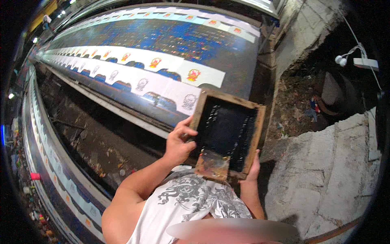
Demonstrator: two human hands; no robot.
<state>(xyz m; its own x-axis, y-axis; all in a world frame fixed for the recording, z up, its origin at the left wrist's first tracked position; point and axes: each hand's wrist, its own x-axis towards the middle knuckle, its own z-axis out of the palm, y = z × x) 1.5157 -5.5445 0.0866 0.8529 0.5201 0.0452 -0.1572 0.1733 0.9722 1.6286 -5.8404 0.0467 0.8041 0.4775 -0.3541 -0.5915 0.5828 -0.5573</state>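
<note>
A wooden screen-printing frame (pixel 256 131) is tilted in front of my chest, its inside dark with wet-looking black ink. My left hand (pixel 180 141) is closed on its left side rail, fingers curled at the edge. Low on the right side, my right hand (pixel 253 167) grips the frame; part of that hand is hidden behind it. A flat, ink-stained squeegee (pixel 214 164) leans inside the frame at its near end. Just beyond the far left corner lies a white fabric piece (pixel 189 95) with a black line print.
A long printing table (pixel 239 61) stretches to the far left, carrying rows of white pieces with black or red-yellow prints (pixel 193 75). Another table (pixel 61 171) runs along the left, past a littered floor gap. At right are a rough concrete ledge (pixel 321 179) and hanging white cables (pixel 357 53).
</note>
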